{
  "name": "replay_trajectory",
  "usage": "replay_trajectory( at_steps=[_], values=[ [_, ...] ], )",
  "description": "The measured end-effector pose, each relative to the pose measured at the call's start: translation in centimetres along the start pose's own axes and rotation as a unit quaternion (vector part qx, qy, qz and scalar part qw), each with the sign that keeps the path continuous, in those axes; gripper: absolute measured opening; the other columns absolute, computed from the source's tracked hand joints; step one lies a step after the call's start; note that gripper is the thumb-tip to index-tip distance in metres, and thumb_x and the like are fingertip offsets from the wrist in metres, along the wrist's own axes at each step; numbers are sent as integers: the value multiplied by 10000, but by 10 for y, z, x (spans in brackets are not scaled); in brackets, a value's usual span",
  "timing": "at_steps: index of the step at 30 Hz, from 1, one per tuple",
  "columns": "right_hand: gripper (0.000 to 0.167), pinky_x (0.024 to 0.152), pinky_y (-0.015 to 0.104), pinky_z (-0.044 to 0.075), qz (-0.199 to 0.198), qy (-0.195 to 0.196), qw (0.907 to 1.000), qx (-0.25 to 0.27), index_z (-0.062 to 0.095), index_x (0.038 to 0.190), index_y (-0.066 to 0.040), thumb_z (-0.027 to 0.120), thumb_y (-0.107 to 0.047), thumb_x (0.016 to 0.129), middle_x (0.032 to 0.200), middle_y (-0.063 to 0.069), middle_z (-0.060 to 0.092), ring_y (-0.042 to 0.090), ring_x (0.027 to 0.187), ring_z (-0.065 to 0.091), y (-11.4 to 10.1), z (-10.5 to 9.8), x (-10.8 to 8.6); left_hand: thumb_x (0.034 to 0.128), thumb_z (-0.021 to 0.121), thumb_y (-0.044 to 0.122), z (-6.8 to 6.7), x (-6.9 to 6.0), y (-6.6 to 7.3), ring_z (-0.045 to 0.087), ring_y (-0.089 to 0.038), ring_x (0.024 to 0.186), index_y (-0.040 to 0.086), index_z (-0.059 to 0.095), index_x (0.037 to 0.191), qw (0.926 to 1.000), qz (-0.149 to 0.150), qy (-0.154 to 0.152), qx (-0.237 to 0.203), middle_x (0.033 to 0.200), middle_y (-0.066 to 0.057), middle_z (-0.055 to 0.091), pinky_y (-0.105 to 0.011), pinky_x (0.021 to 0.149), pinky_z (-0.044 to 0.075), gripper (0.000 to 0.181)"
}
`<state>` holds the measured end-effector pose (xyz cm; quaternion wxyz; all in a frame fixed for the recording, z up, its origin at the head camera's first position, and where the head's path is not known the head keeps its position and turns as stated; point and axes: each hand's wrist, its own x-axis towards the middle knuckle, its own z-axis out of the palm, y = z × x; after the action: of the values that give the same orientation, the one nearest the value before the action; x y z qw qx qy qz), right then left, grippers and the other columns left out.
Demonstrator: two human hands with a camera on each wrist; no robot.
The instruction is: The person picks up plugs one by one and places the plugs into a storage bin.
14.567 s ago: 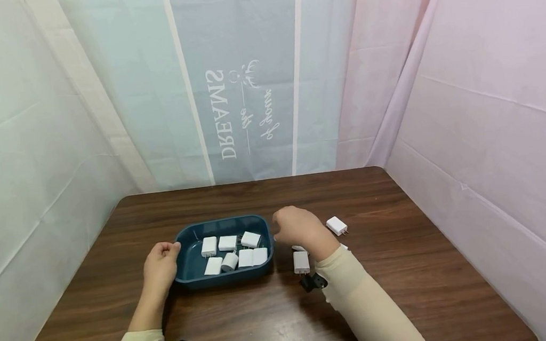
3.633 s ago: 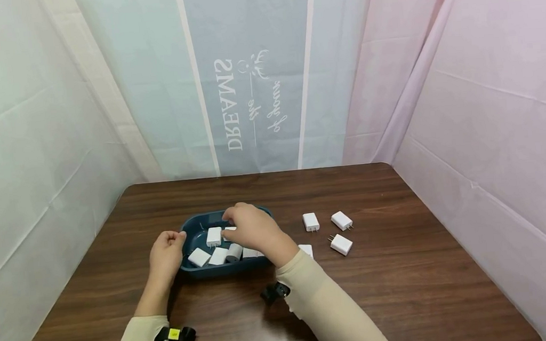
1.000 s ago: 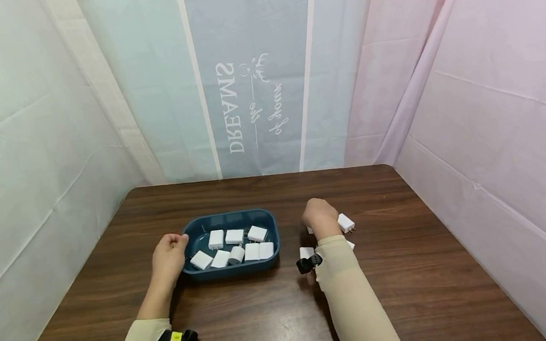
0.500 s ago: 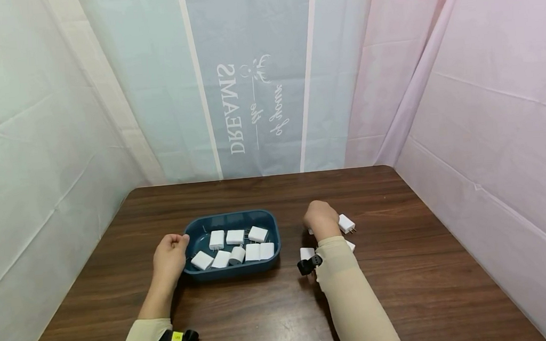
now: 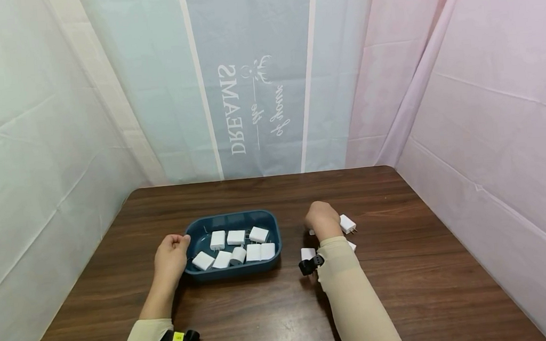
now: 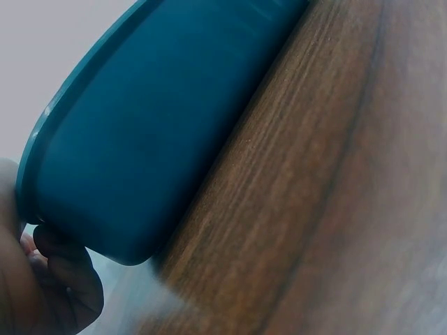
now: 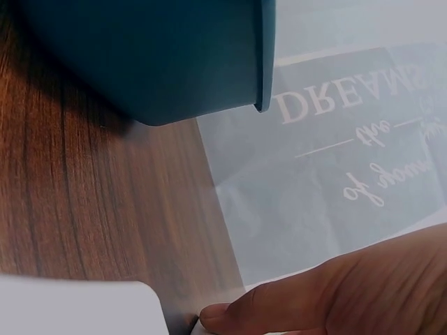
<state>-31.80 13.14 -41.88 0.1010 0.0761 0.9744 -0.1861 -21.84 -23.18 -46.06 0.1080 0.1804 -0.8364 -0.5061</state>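
My left hand [image 5: 170,258] pinches the left end of a dark blue plastic bin [image 5: 235,271]; in the left wrist view, curled fingers [image 6: 70,283] sit under its rim. Inside the bin lie several white charger plugs [image 5: 254,252], one of them rounded with a grey end. Right of the bin, my right hand [image 5: 322,220] is down at the table, holding a white charger plug [image 5: 312,232] that it mostly covers. The right wrist view has the thumb [image 7: 216,317] against a white edge at the bottom.
Other charger plugs lie around the right hand: one beyond it to the right [image 5: 347,223], one by the wrist [image 5: 308,253], and one partly behind the sleeve [image 5: 352,245]. The wooden table [image 5: 246,317] meets hanging cloth [image 5: 267,155] at the back and sides.
Since 3.6 seconds ago, my right hand has moved from over the bin rightward onto a charger plug. The bin holds one more plug than in the oldest frame. Little moved in the last second.
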Motion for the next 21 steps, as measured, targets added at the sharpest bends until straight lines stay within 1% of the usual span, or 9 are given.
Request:
replay_trajectory(
  at_steps=[3, 6, 8, 12, 15, 18, 21],
  values=[
    [315, 685, 439, 540, -23, -41, 10000, 54, 709, 1178, -23, 724, -172, 902, 1259, 197, 653, 292, 914, 636, 1, -2, -1, 1072, 531, 349, 0, -1, 0, 512, -203, 745, 9, 573, 1143, 10000, 13, 23, 55, 812, -42, 500, -311, 619, 420, 350],
    [290, 608, 404, 506, -66, -79, 9999, 101, 715, 1146, -25, 724, -181, 903, 1227, 192, 658, 284, 856, 622, 1, -4, -2, 1071, 535, 344, 0, -1, 0, 513, -204, 744, 9, 575, 1138, 10000, 39, 37, 52, 807, -41, 502, -310, 620, 422, 344],
    [269, 586, 394, 487, -113, -110, 9998, 137, 718, 1126, -26, 721, -188, 911, 1205, 190, 660, 284, 833, 614, 1, -5, -3, 1071, 534, 343, 0, -1, 1, 513, -204, 745, 10, 574, 1138, 10000, 48, 38, 53, 804, -39, 501, -311, 621, 422, 342],
    [230, 589, 396, 487, -232, -68, 9996, 175, 729, 1061, -39, 721, -220, 920, 1156, 171, 672, 278, 827, 612, 1, -7, -4, 1074, 528, 342, -1, -1, 1, 507, -208, 758, 12, 572, 1140, 10000, 49, 31, 70, 809, -41, 496, -315, 630, 414, 340],
    [198, 597, 406, 497, -300, -17, 9994, 160, 731, 975, -60, 712, -254, 935, 1086, 146, 681, 274, 811, 622, 1, -9, -6, 1075, 526, 337, -1, -1, 0, 506, -211, 768, 7, 573, 1145, 10000, 55, 25, 67, 820, -46, 497, -315, 635, 414, 340],
    [200, 595, 409, 495, -323, 25, 9994, 114, 724, 904, -76, 697, -270, 948, 1028, 128, 680, 273, 786, 624, 1, -12, -7, 1074, 528, 334, 0, 0, 0, 506, -210, 771, 4, 574, 1147, 10000, 56, 28, 57, 826, -49, 499, -313, 634, 416, 341],
    [190, 582, 403, 486, -320, 75, 9994, 125, 721, 898, -78, 715, -265, 931, 1003, 120, 673, 269, 772, 618, 1, -15, -8, 1074, 528, 333, 0, 0, -1, 506, -210, 770, 2, 573, 1148, 10000, 47, 28, 45, 825, -52, 499, -316, 632, 416, 342]
  ],
)
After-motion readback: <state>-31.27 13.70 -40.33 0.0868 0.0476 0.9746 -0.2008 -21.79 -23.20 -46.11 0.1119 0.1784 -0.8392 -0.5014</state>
